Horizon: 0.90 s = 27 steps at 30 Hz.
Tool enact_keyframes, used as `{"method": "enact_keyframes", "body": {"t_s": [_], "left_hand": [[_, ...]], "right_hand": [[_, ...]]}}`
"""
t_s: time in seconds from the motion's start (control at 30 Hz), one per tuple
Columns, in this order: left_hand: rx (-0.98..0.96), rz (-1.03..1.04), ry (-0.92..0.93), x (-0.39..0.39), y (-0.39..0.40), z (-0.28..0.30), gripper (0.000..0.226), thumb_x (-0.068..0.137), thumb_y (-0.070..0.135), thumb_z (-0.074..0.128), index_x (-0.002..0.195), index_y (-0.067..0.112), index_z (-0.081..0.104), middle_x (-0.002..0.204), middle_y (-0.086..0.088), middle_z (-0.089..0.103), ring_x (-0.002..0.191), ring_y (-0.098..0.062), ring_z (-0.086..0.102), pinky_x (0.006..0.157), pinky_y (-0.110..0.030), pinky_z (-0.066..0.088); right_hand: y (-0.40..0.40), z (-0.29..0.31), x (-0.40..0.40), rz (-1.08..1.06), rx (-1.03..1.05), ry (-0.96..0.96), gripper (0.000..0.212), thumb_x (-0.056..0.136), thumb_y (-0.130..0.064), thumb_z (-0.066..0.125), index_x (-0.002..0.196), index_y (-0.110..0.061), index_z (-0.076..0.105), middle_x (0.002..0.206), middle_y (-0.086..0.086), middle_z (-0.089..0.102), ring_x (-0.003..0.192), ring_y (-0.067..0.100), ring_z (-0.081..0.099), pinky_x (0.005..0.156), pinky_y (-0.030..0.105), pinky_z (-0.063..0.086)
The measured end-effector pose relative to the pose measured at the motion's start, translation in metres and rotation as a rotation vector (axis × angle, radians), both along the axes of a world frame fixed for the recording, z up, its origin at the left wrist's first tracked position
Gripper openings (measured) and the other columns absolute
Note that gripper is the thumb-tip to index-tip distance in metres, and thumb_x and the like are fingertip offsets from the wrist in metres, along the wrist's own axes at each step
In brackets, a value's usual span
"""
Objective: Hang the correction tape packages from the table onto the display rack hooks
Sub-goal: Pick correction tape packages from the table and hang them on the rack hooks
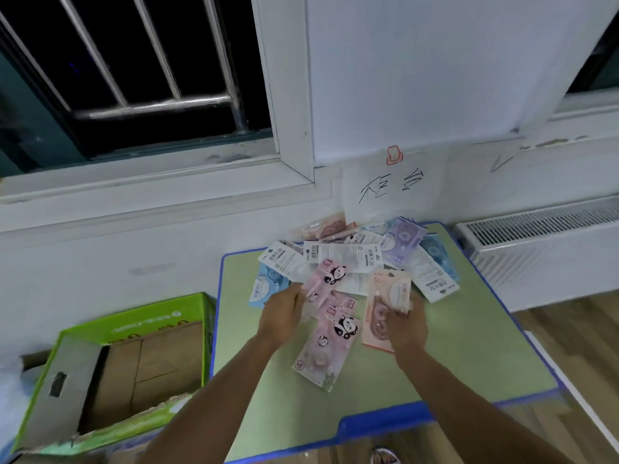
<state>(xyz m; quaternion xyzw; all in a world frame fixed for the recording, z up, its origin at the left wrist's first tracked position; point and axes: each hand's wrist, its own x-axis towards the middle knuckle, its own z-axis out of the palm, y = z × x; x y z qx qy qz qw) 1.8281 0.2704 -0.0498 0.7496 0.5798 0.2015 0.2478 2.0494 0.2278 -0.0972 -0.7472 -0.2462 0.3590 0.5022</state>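
Packages heaped on green bench (469, 346), mostly at its far edge against the wall; display rack not in view.

Left hand (283, 314) at near-left edge of heap, grip pinching upper pink panda package (330, 279). Right hand (407, 324) at near-right edge, grip clenched on peach package (390, 296).

Risks:
- Packages overlapping; lifting one likely to drag neighbours, e.g. lower panda package (330, 346), toward bench's near edge.
- Slick plastic; thin pinch may slip.
- Open green box (134, 324) just left of bench could swallow a dropped package.
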Motion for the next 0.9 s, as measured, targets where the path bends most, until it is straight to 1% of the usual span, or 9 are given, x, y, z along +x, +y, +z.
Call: {"method": "enact_keyframes", "body": {"t_s": [0.13,0.3,0.4,0.47,0.53,0.63,0.73,0.83,0.9], "left_hand": [[-0.117,0.083,-0.282,0.047,-0.010,0.015,0.026,0.103,0.019,0.037,0.081,0.012,0.048,0.069,0.003,0.048,0.064,-0.013,0.046,0.050,-0.016,0.032],[-0.294,-0.010,-0.348,0.116,-0.032,0.017,0.027,0.103,0.019,0.033,0.079,0.012,0.044,0.074,0.000,0.046,0.068,-0.012,0.042,0.059,-0.026,0.033],[-0.347,-0.072,-0.362,0.160,-0.055,0.019,0.031,0.102,0.021,0.035,0.073,0.013,0.042,0.073,-0.005,0.047,0.074,-0.021,0.047,0.064,-0.032,0.033],[-0.394,-0.116,-0.389,0.190,-0.075,0.022,0.035,0.102,0.030,0.035,0.079,0.010,0.052,0.076,-0.013,0.054,0.077,-0.033,0.055,0.066,-0.033,0.036],[-0.425,-0.145,-0.408,0.218,-0.098,0.024,0.041,0.101,0.038,0.038,0.084,0.007,0.057,0.081,-0.020,0.059,0.084,-0.041,0.058,0.067,-0.037,0.041],[-0.403,-0.239,-0.381,0.261,-0.143,0.033,0.037,0.098,0.025,0.043,0.062,0.014,0.043,0.080,-0.026,0.056,0.085,-0.043,0.057,0.067,-0.043,0.040],[-0.441,-0.350,-0.350,0.301,-0.200,0.038,0.035,0.095,0.014,0.044,0.060,0.015,0.036,0.090,-0.034,0.055,0.087,-0.047,0.054,0.067,-0.043,0.038],[-0.502,-0.481,-0.331,0.334,-0.270,0.043,0.025,0.096,0.021,0.042,0.074,0.013,0.052,0.083,-0.020,0.057,0.078,-0.036,0.054,0.065,-0.031,0.037],[-0.498,-0.538,-0.333,0.354,-0.320,0.045,0.024,0.098,0.022,0.040,0.085,0.013,0.058,0.084,-0.011,0.059,0.068,-0.018,0.057,0.053,-0.017,0.041]], "right_hand": [[-0.029,0.022,0.015,-0.123,0.085,-0.006,0.051,0.081,-0.013,0.069,0.127,-0.024,0.051,0.103,0.000,0.062,0.088,0.022,0.061,0.061,0.022,0.045],[-0.079,0.041,0.049,-0.220,0.202,0.004,0.058,0.078,-0.012,0.075,0.129,-0.019,0.048,0.107,0.001,0.061,0.088,0.019,0.063,0.066,0.028,0.052],[-0.117,0.050,0.077,-0.294,0.223,-0.006,0.049,0.079,-0.010,0.073,0.122,-0.016,0.050,0.108,0.004,0.064,0.091,0.021,0.065,0.078,0.037,0.055],[-0.145,0.054,0.096,-0.345,0.253,0.027,0.037,0.081,-0.005,0.070,0.112,-0.014,0.053,0.105,0.010,0.067,0.087,0.021,0.068,0.074,0.038,0.056],[-0.176,0.056,0.115,-0.408,0.281,0.077,0.035,0.083,0.001,0.066,0.113,-0.009,0.050,0.105,0.013,0.066,0.086,0.021,0.068,0.073,0.041,0.057],[-0.231,0.058,0.141,-0.519,0.300,0.068,0.033,0.084,0.002,0.065,0.109,-0.014,0.050,0.100,0.006,0.067,0.074,0.006,0.068,0.055,0.025,0.054],[-0.298,0.059,0.166,-0.619,0.319,0.035,0.030,0.084,0.001,0.065,0.099,-0.021,0.051,0.096,0.001,0.068,0.068,0.001,0.068,0.050,0.018,0.050],[-0.375,0.059,0.188,-0.728,0.302,0.007,0.030,0.085,-0.002,0.066,0.095,-0.027,0.051,0.094,-0.005,0.068,0.075,0.005,0.068,0.056,0.020,0.052],[-0.428,0.062,0.200,-0.804,0.277,-0.021,0.030,0.084,-0.005,0.067,0.102,-0.024,0.052,0.090,-0.011,0.066,0.069,-0.004,0.065,0.051,0.012,0.048]]}}
